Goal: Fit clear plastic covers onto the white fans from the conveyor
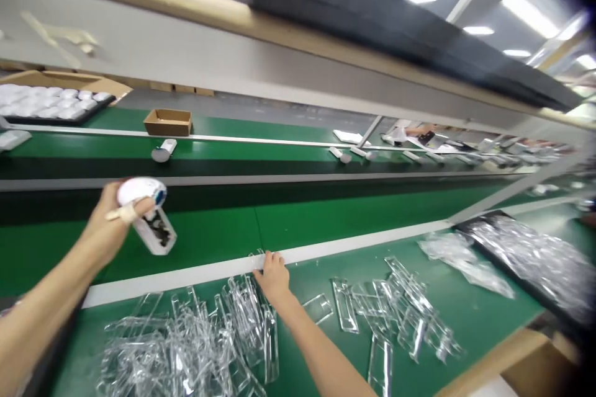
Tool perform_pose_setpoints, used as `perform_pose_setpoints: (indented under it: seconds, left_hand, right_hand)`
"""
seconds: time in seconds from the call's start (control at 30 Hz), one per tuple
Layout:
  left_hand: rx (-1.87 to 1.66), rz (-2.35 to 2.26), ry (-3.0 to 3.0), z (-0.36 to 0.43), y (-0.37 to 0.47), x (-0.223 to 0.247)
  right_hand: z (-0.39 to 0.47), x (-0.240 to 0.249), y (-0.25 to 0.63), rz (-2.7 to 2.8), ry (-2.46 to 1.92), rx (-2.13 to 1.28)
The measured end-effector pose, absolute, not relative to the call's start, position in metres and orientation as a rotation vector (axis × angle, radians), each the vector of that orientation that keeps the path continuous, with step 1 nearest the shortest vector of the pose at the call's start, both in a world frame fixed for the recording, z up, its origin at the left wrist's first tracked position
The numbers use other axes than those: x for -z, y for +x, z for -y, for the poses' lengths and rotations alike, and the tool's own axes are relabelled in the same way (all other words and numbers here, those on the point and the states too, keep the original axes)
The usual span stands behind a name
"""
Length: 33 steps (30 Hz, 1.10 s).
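Over the far green belt, my left hand (pixel 114 217) is closed around a white handheld device (pixel 156 232) with a rounded head and a rectangular body. A dark opening shows in the body's side, and a pale band wraps one finger. My right hand (pixel 273 276) is at the white divider strip, its fingers curled on a clear plastic piece (pixel 257 259) that is mostly hidden. Just left of that hand lies a heap of clear plastic frames (pixel 200 347). More clear frames (pixel 400 304) are scattered to its right.
A black tray of clear plastic parts (pixel 535 254) stands at the right beside a crumpled clear bag (pixel 465 260). Beyond the belt are a cardboard box (pixel 167 123), several white devices (pixel 164 150) and a tray of white parts (pixel 51 102). A shelf rail (pixel 279 62) crosses overhead.
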<state>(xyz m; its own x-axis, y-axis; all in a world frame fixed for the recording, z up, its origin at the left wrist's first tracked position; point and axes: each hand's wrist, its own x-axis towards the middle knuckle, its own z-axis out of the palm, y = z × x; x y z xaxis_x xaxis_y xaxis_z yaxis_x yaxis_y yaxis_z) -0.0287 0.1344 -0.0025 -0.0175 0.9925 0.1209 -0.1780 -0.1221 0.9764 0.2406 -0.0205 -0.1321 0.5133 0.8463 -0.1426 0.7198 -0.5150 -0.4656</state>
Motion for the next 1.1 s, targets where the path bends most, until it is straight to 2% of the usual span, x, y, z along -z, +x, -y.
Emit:
perform_pose_setpoints:
  seconds: [0.1, 0.23, 0.33, 0.43, 0.6, 0.8, 1.0, 1.1]
  left_hand:
    - [-1.173, -0.802, 0.923, -0.088, 0.034, -0.015]
    - [-1.028, -0.615, 0.512, -0.041, 0.1, -0.002]
    - [-0.95, -0.569, 0.425, -0.011, 0.138, 0.009]
    - [-0.904, -0.54, 0.442, 0.015, 0.167, 0.01]
    - [-0.866, -0.585, 0.535, 0.044, 0.189, 0.001]
    - [-0.907, -0.592, 0.588, 0.055, 0.196, 0.002]
    - [-0.635, -0.779, 0.778, 0.066, 0.192, 0.014]
    - [-0.703, -0.963, 0.895, 0.073, 0.192, 0.016]
  right_hand:
    - [0.029, 0.125, 0.256, 1.338, -2.293, -0.549]
    - [0.075, 0.082, 0.282, 1.338, -2.101, -0.528]
    - [0.113, 0.039, 0.28, 1.446, -1.838, -0.488]
    - [0.133, 0.019, 0.268, 1.506, -1.794, -0.344]
    - [0.145, 0.038, 0.263, 1.448, -1.901, -0.141]
    - [0.162, 0.046, 0.284, 1.451, -1.852, -0.502]
    - [0.159, 0.03, 0.299, 1.599, -1.851, -0.383]
    - [0.148, 0.032, 0.298, 1.34, -1.804, -0.527]
